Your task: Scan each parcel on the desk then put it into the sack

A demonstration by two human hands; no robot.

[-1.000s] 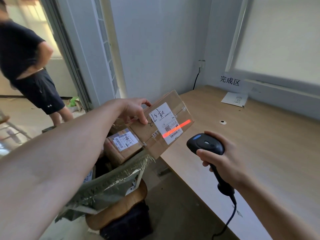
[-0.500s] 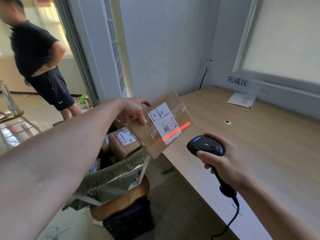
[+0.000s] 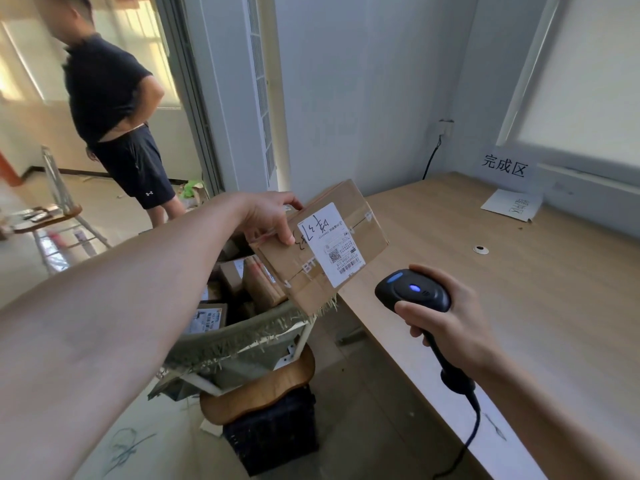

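Observation:
My left hand [image 3: 268,218] grips a brown cardboard parcel [image 3: 360,233] by its left end and holds it tilted in the air over the sack's mouth, beside the desk's left edge. A white shipping label [image 3: 332,242] with a barcode faces me. My right hand [image 3: 445,318] holds a black handheld scanner [image 3: 410,289], blue light lit, pointed at the parcel from the lower right. The woven greenish sack [image 3: 239,336] hangs open below, with several labelled parcels [image 3: 256,284] inside.
The wooden desk [image 3: 519,289] fills the right, with a paper sheet [image 3: 510,204] and a wall sign [image 3: 504,166] at its far side. A stool [image 3: 259,393] on a dark crate [image 3: 273,431] stands under the sack. A person in dark clothes [image 3: 114,116] stands at the doorway, far left.
The red scan line across the parcel's label has gone out. The parcel and both hands hold nearly the same position; my view has shifted slightly left.

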